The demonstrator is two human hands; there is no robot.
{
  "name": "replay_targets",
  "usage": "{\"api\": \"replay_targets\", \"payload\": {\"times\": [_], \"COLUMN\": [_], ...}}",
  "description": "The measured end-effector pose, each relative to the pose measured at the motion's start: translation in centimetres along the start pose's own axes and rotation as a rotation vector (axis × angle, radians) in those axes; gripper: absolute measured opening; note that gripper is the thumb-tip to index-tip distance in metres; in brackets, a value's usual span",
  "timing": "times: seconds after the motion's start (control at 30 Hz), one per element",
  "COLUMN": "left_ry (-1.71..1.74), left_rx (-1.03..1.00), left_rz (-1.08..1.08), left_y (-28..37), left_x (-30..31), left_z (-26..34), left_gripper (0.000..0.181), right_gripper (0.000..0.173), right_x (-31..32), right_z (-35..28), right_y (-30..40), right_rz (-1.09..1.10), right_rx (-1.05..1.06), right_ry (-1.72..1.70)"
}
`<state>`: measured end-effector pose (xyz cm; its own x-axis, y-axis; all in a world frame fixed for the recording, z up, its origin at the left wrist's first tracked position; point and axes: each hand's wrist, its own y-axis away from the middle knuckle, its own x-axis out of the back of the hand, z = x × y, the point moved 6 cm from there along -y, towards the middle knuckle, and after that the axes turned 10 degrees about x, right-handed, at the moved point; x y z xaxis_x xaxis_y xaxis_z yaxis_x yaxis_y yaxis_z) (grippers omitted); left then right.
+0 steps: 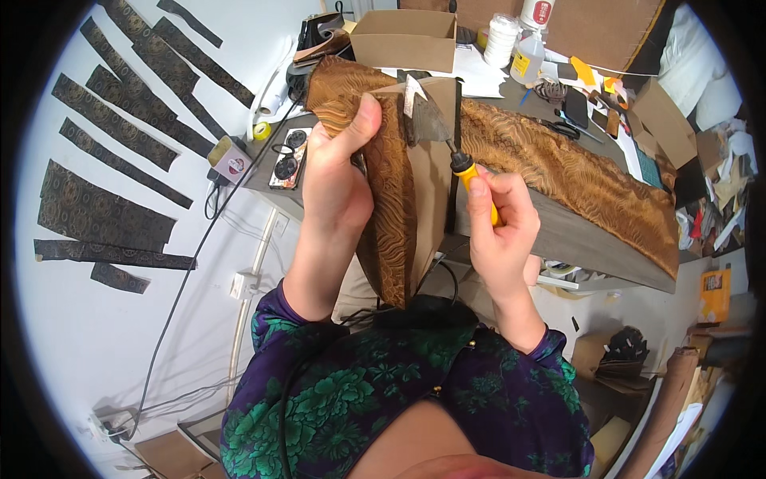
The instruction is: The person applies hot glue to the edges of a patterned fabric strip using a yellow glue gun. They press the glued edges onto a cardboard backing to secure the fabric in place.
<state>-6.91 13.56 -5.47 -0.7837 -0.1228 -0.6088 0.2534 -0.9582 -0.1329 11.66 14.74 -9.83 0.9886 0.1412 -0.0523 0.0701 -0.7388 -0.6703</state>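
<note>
My left hand [341,167] grips a fold of golden-brown patterned brocade fabric [392,227], thumb on top and fingers hidden behind it. The fabric runs down along a beige panel [431,197] with a dark edge, close to my lap. In my right hand [505,221] is a small pointed trowel [428,117] with a yellow and black handle. Its grey triangular blade lies over the upper part of the panel, beside the fabric; whether it touches is unclear. White shows at the blade's tip. More brocade [538,158] stretches rumpled along the table to the right.
A cardboard box [404,45] stands at the table's back, with a clear bottle [528,58] to its right. Black scissors [565,130] lie beyond the brocade. Dark patterned strips [108,206] hang on the left wall. A black cable [179,284] crosses the left side.
</note>
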Motion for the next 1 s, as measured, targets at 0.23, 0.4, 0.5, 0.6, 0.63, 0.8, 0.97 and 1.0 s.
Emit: {"api": "replay_targets", "payload": {"times": [0.23,0.4,0.5,0.6,0.63,0.8,0.97,1.0], "left_ry": [0.071,0.117,0.13,0.095,0.078,0.006,-0.016,-0.029], "left_rx": [0.117,0.313,0.394,0.427,0.443,0.428,0.479,0.478], "left_rz": [0.118,0.221,0.242,0.255,0.269,0.329,0.357,0.361], "left_y": [-2.2,-4.7,-6.0,-7.2,-7.8,-10.2,-11.4,-11.3], "left_x": [1.4,3.0,4.8,6.2,6.8,9.2,11.5,11.2], "left_z": [0.1,-1.3,-3.3,-4.7,-5.0,-6.4,-6.5,-6.1], "left_gripper": [0.026,0.025,0.026,0.028,0.029,0.032,0.035,0.035], "right_gripper": [0.01,0.009,0.009,0.01,0.011,0.012,0.012,0.012], "right_x": [2.5,3.8,3.7,3.2,3.0,2.0,1.4,1.4], "right_z": [3.4,4.3,5.0,5.8,6.2,8.7,10.8,10.9], "right_y": [0.3,0.3,0.7,0.9,0.9,-0.2,-1.3,-1.4], "right_rz": [0.081,0.041,0.013,0.008,0.005,-0.068,-0.117,-0.124], "right_rx": [-0.258,-0.437,-0.499,-0.564,-0.582,-0.696,-0.721,-0.725], "right_ry": [-0.265,-0.263,-0.273,-0.28,-0.283,-0.274,-0.354,-0.359]}}
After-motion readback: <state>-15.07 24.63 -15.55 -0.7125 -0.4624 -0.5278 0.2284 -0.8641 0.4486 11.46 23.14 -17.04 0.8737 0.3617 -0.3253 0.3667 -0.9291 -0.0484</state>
